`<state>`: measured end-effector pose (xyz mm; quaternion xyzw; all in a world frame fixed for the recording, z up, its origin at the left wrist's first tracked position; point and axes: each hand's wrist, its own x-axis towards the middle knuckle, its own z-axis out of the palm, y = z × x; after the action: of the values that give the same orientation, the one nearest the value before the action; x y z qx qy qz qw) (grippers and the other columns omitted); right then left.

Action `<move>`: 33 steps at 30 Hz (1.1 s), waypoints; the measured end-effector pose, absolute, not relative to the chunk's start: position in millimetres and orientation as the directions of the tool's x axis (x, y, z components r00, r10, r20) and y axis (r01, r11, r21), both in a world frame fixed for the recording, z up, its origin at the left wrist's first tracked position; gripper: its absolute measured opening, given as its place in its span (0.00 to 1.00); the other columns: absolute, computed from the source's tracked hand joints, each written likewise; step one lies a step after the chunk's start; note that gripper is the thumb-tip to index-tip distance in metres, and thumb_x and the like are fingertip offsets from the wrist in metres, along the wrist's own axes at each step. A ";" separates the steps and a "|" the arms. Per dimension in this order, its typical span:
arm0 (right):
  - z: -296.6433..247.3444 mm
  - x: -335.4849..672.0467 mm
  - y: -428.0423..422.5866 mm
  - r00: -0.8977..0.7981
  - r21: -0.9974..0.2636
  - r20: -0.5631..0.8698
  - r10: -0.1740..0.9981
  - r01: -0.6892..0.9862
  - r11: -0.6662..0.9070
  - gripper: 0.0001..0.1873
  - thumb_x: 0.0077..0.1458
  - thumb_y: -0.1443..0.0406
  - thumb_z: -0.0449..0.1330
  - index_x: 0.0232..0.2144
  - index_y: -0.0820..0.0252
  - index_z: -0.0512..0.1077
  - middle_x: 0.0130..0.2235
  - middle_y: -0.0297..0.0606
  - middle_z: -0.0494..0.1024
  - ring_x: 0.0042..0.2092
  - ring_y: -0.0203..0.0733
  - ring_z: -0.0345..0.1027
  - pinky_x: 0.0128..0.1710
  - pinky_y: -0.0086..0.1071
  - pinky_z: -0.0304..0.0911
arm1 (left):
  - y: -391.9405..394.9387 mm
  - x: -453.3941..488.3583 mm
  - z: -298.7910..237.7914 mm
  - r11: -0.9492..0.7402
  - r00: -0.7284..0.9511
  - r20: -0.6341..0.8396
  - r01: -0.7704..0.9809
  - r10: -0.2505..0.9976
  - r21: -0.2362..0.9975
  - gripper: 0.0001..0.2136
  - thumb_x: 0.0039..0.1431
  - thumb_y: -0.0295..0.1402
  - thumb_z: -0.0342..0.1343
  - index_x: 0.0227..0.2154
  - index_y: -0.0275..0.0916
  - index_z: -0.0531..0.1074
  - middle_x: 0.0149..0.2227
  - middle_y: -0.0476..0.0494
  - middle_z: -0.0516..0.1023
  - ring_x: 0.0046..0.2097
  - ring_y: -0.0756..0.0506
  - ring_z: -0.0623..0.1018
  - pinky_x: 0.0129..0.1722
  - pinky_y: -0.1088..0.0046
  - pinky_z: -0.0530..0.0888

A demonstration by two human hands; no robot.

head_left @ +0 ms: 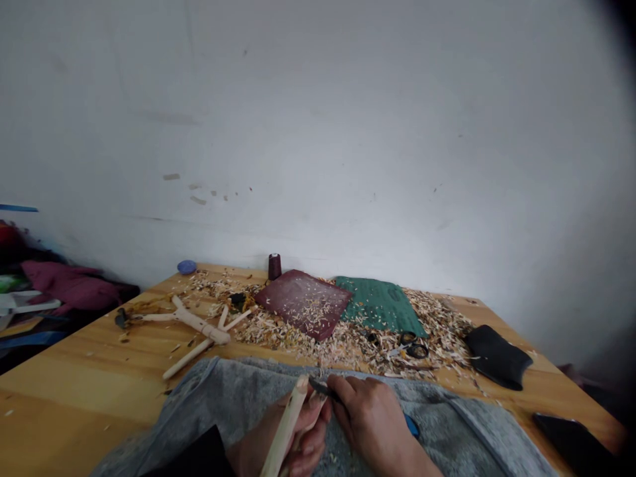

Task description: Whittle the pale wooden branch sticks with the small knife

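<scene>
While the left hand (303, 440) grips it, the pale wooden stick (287, 427) tapers.

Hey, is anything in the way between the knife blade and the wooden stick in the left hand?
Nothing visible stands between them. The dark knife blade, held in the right hand, reaches the top of the pale wooden stick gripped in the left hand.
</scene>
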<state>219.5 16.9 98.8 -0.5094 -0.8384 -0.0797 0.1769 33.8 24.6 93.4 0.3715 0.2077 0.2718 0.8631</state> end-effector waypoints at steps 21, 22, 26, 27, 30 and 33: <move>109.9 229.5 12.3 -0.355 -0.182 0.370 0.858 0.878 0.442 0.10 0.60 0.68 0.54 0.40 0.52 0.74 0.32 0.31 0.81 0.32 0.38 0.76 0.31 0.28 0.57 | 28.6 33.8 92.8 0.540 0.731 -0.220 -0.234 0.646 0.808 0.19 0.57 0.53 0.60 0.35 0.41 0.67 0.17 0.60 0.65 0.13 0.56 0.56 0.13 0.80 0.54; 109.1 227.7 11.4 -0.368 -0.172 0.368 0.854 0.875 0.452 0.09 0.60 0.68 0.55 0.39 0.52 0.73 0.31 0.31 0.81 0.32 0.38 0.76 0.30 0.28 0.56 | 29.0 34.2 90.4 0.531 0.725 -0.222 -0.228 0.652 0.816 0.20 0.55 0.54 0.61 0.35 0.41 0.67 0.17 0.60 0.65 0.13 0.56 0.56 0.12 0.80 0.54; 106.7 221.8 9.9 -0.379 -0.132 0.360 0.852 0.884 0.449 0.08 0.57 0.68 0.56 0.37 0.51 0.73 0.29 0.30 0.81 0.29 0.39 0.76 0.27 0.30 0.54 | 28.5 35.6 88.4 0.517 0.696 -0.261 -0.183 0.669 0.836 0.20 0.53 0.54 0.61 0.33 0.42 0.67 0.16 0.60 0.64 0.12 0.55 0.56 0.12 0.77 0.55; 106.6 221.0 9.9 -0.376 -0.127 0.360 0.854 0.887 0.444 0.08 0.57 0.68 0.56 0.37 0.51 0.73 0.29 0.30 0.81 0.29 0.39 0.76 0.27 0.30 0.54 | 28.1 35.9 89.3 0.512 0.685 -0.270 -0.175 0.677 0.841 0.19 0.54 0.53 0.61 0.33 0.42 0.67 0.16 0.60 0.64 0.13 0.55 0.56 0.13 0.77 0.55; 107.4 219.8 10.1 -0.363 -0.124 0.341 0.867 0.897 0.424 0.07 0.57 0.68 0.57 0.37 0.51 0.73 0.30 0.30 0.81 0.29 0.40 0.76 0.27 0.30 0.54 | 26.7 36.3 92.1 0.499 0.671 -0.268 -0.176 0.691 0.848 0.18 0.54 0.52 0.61 0.34 0.42 0.67 0.17 0.60 0.64 0.13 0.55 0.57 0.14 0.77 0.55; 109.0 219.2 9.8 -0.355 -0.148 0.308 0.883 0.898 0.413 0.07 0.58 0.68 0.56 0.37 0.52 0.73 0.30 0.31 0.82 0.30 0.40 0.77 0.27 0.30 0.55 | 24.3 37.2 95.7 0.501 0.685 -0.262 -0.173 0.680 0.848 0.18 0.53 0.52 0.61 0.33 0.43 0.67 0.17 0.60 0.64 0.13 0.54 0.57 0.15 0.77 0.55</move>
<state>219.2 9.8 109.0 -0.5411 -0.8228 -0.0230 0.1721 37.2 24.3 95.7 0.4249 0.2980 0.2622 0.8136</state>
